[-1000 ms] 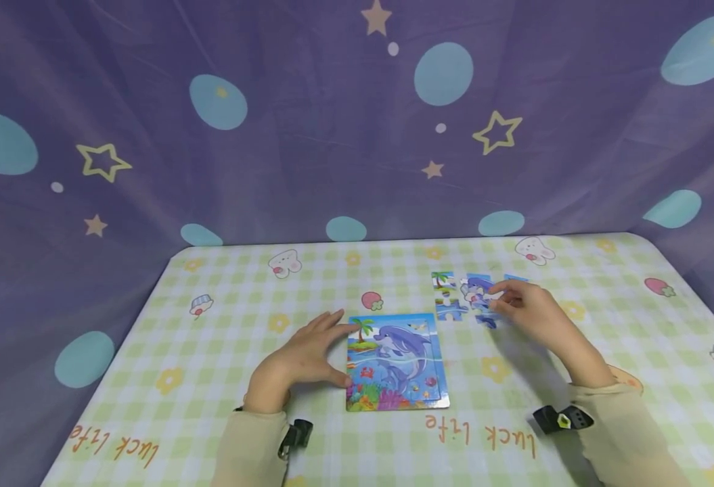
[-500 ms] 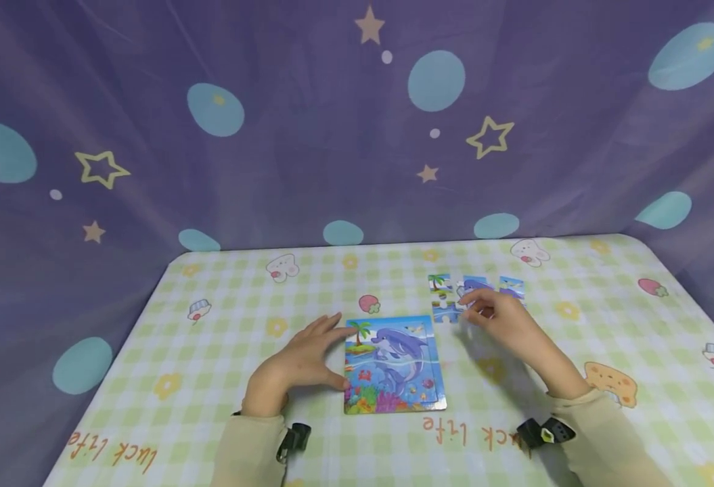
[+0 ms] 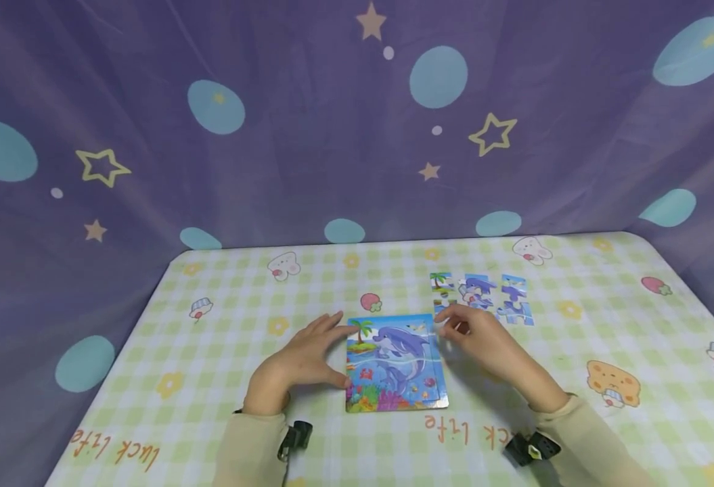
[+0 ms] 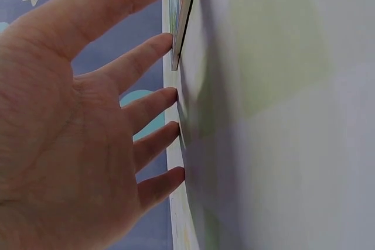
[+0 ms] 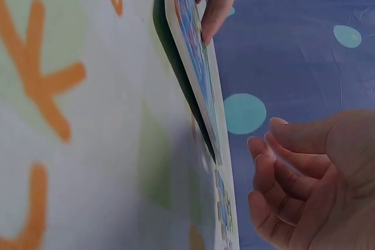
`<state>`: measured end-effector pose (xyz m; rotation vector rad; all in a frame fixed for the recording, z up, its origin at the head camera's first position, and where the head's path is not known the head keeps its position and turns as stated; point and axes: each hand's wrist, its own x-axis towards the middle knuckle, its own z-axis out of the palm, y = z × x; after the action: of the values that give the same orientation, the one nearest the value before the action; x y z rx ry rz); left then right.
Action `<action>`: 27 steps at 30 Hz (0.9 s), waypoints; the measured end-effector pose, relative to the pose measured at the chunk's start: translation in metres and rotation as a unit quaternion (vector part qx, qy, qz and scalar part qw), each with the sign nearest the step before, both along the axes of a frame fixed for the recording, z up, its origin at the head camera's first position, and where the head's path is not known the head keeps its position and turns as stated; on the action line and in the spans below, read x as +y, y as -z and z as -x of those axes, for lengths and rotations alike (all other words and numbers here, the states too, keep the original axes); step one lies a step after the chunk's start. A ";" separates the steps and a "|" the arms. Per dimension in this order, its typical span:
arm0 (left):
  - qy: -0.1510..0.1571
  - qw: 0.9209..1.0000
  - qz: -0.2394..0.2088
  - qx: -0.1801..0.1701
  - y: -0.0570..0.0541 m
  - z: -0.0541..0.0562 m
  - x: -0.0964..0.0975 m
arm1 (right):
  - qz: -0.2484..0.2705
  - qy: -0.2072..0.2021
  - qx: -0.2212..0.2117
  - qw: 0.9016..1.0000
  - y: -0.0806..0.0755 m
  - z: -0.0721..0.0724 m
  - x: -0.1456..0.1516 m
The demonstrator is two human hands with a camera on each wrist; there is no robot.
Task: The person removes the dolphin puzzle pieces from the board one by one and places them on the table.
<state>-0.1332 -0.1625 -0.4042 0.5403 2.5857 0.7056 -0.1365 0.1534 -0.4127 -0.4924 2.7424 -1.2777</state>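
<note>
A square dolphin puzzle board (image 3: 393, 362) with a raised border lies in front of me, a palm tree and coral in its picture. My left hand (image 3: 298, 358) is spread beside its left edge, thumb and forefinger touching the border; the left wrist view shows the other fingers (image 4: 149, 109) stretched out. At the board's upper right corner hovers my right hand (image 3: 472, 335), fingers loosely curled. Nothing shows between its thumb and forefinger in the right wrist view. Several loose puzzle pieces (image 3: 515, 311) lie beyond this hand, which partly covers the lower left one.
A checked tablecloth (image 3: 241, 284) printed with flowers and lettering covers the table. Behind the table's far edge hangs a purple curtain (image 3: 302, 135) with stars and blue ovals. Each wrist wears a black strap (image 3: 533, 448).
My right hand has moved left and nearer, from over the middle and right loose pieces to the board's upper right corner, uncovering those pieces. The left hand and the board have stayed put.
</note>
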 end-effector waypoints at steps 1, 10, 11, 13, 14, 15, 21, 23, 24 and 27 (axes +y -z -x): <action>0.001 1.000 0.001 0.001 0.000 0.000 0.000 | 0.004 -0.003 -0.001 1.000 0.000 -0.001 -0.001; 0.000 1.000 0.011 -0.001 -0.003 0.002 -0.003 | 0.026 -0.022 -0.017 0.999 -0.004 -0.006 -0.014; -0.001 1.000 0.012 0.000 -0.004 0.002 -0.003 | 0.027 -0.027 -0.020 0.999 -0.005 -0.007 -0.016; -0.001 1.000 0.013 0.000 -0.004 0.002 -0.004 | 0.031 -0.037 -0.031 0.998 -0.004 -0.008 -0.019; -0.002 1.000 0.012 0.000 -0.005 0.002 -0.004 | 0.030 -0.040 -0.037 0.998 -0.004 -0.008 -0.021; -0.003 1.000 0.012 -0.002 -0.005 0.002 -0.004 | 0.030 -0.046 -0.040 0.998 -0.004 -0.009 -0.022; 0.001 1.000 0.011 -0.001 -0.003 0.002 -0.001 | 0.032 -0.066 -0.039 0.997 -0.002 -0.014 -0.024; 0.003 1.000 0.012 0.002 -0.002 0.002 0.000 | 0.033 -0.069 -0.039 0.996 -0.001 -0.015 -0.024; 0.003 1.000 0.012 0.003 -0.002 0.002 0.000 | 0.034 -0.071 -0.040 0.996 0.000 -0.015 -0.024; 0.003 1.000 0.011 0.003 -0.001 0.002 0.001 | 0.037 -0.079 -0.045 0.995 0.002 -0.016 -0.026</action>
<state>-0.1348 -0.1619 -0.4036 0.5439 2.5931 0.6746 -0.1205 0.1270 -0.4143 -0.6270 2.5346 -1.3329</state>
